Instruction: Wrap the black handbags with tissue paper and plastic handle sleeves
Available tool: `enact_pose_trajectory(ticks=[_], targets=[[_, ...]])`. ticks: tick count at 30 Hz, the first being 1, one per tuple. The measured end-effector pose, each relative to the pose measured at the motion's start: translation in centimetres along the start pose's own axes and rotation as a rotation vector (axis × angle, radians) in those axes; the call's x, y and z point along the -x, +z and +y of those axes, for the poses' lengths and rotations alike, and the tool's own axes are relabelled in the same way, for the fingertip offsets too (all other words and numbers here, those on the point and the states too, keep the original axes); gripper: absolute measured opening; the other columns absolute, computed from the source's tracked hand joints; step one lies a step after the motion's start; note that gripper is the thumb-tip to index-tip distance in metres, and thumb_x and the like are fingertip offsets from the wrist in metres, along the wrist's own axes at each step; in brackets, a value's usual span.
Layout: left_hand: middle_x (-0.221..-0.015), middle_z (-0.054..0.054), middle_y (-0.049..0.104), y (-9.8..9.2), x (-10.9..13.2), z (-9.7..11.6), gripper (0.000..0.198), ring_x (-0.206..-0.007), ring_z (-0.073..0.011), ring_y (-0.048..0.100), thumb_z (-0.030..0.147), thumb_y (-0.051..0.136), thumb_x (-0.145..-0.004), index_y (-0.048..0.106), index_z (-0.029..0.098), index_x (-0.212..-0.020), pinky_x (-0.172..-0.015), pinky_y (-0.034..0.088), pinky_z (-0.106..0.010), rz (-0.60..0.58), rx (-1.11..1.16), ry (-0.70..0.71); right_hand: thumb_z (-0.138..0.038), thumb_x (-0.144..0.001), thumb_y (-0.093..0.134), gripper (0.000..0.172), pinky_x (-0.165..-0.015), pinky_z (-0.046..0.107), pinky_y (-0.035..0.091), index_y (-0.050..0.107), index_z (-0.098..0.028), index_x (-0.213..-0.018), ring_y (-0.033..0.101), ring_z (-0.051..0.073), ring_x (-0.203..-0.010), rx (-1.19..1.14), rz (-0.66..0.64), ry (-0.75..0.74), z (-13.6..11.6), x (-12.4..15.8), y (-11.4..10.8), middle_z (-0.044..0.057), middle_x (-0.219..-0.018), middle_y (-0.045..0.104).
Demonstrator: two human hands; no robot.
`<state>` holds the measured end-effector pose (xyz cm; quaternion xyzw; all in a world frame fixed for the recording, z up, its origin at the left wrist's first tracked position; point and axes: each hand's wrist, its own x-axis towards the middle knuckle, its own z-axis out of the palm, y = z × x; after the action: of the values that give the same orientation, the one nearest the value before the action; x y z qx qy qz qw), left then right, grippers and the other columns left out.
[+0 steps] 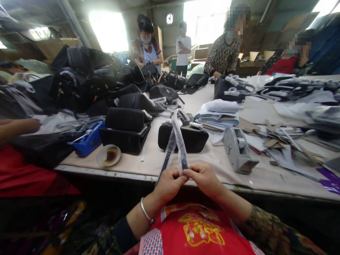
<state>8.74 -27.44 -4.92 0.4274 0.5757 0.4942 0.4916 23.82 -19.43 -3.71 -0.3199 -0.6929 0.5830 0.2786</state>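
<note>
Cloth-covered table [132, 163], plastic-wrapped strap [181, 150] between fingers [193, 172], long axis pointing forward.

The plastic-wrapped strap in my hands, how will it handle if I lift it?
The strap probably bends easily, since it curves into a loop. Its shiny plastic wrap may be slippery. Being narrow, it's likely light.

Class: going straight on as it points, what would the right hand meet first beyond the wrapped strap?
Probably the left hand, just beside the right hand; whether they touch is unclear.
</note>
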Motion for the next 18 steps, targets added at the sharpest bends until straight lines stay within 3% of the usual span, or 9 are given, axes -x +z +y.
enact_pose_trajectory(ticks=[2, 4, 8, 11, 14, 16, 18], targets=[[-0.061, 0.002, 0.049, -0.6, 0.0, 0.1, 0.032, -0.055, -0.0088, 0.039, 0.042, 0.08, -0.074, 0.071, 0.013, -0.08, -0.053, 0.031, -0.022, -0.148, 0.246, -0.107, -0.026, -0.088, 0.062, 0.023, -0.062, 0.025, 0.04, 0.069, -0.015, -0.068, 0.052, 0.013, -0.064, 0.167, -0.018, -0.167, 0.1, 0.3, -0.2, 0.0, -0.066, 0.06], [-0.057, 0.005, 0.041, -1.1, -0.3, 0.2, 0.036, -0.051, -0.0056, 0.032, 0.043, 0.082, -0.072, 0.065, 0.012, -0.075, -0.049, 0.024, -0.02, -0.217, 0.487, -0.188, -0.021, -0.092, 0.059, 0.022, -0.063, 0.025, 0.041, 0.069, -0.016, -0.072, 0.054, 0.013, -0.066, 0.298, -0.061, -0.358, 0.2, 0.5, -0.5, 0.001, -0.069, 0.061], [-0.058, 0.008, 0.034, -1.1, -1.2, 0.2, 0.042, -0.05, -0.0027, 0.024, 0.039, 0.089, -0.064, 0.059, 0.012, -0.074, -0.045, 0.018, -0.015, -0.197, 0.713, -0.287, -0.014, -0.097, 0.048, 0.022, -0.069, 0.027, 0.045, 0.069, -0.017, -0.09, 0.057, 0.015, -0.074, 0.534, -0.1, -0.659, 0.4, 0.3, -0.9, 0.005, -0.081, 0.064], [-0.057, 0.01, 0.029, -0.6, -1.5, 0.1, 0.04, -0.049, -0.0028, 0.02, 0.033, 0.09, -0.063, 0.056, 0.014, -0.072, -0.044, 0.017, -0.015, -0.184, 0.754, -0.325, -0.012, -0.096, 0.044, 0.026, -0.067, 0.03, 0.045, 0.069, -0.016, -0.096, 0.054, 0.018, -0.072, 0.734, -0.098, -0.796, 0.8, 0.2, -1.0, 0.007, -0.08, 0.064], [-0.054, 0.009, 0.031, -0.2, -1.2, 0.4, 0.036, -0.047, -0.0043, 0.024, 0.036, 0.085, -0.069, 0.055, 0.015, -0.067, -0.044, 0.019, -0.018, -0.099, 0.609, -0.227, -0.016, -0.097, 0.044, 0.026, -0.068, 0.031, 0.046, 0.07, -0.016, -0.095, 0.054, 0.019, -0.074, 0.695, -0.096, -0.704, 0.7, 0.6, -1.2, 0.009, -0.083, 0.065], [-0.058, 0.004, 0.041, -0.1, -0.6, 0.7, 0.03, -0.052, -0.0067, 0.035, 0.037, 0.079, -0.076, 0.062, 0.014, -0.068, -0.048, 0.028, -0.02, -0.022, 0.388, -0.08, -0.025, -0.096, 0.051, 0.021, -0.072, 0.031, 0.048, 0.071, -0.018, -0.093, 0.057, 0.019, -0.079, 0.498, -0.134, -0.503, 0.3, 0.8, -1.4, 0.009, -0.087, 0.066], [-0.069, -0.001, 0.053, 0.1, 0.0, 0.9, 0.024, -0.065, -0.0112, 0.048, 0.035, 0.073, -0.083, 0.069, 0.014, -0.071, -0.06, 0.039, -0.023, 0.034, 0.129, 0.1, -0.039, -0.092, 0.06, 0.025, -0.063, 0.028, 0.046, 0.07, -0.018, -0.086, 0.054, 0.016, -0.069, 0.212, -0.184, -0.209, -0.1, 0.8, -1.5, 0.005, -0.075, 0.062]])
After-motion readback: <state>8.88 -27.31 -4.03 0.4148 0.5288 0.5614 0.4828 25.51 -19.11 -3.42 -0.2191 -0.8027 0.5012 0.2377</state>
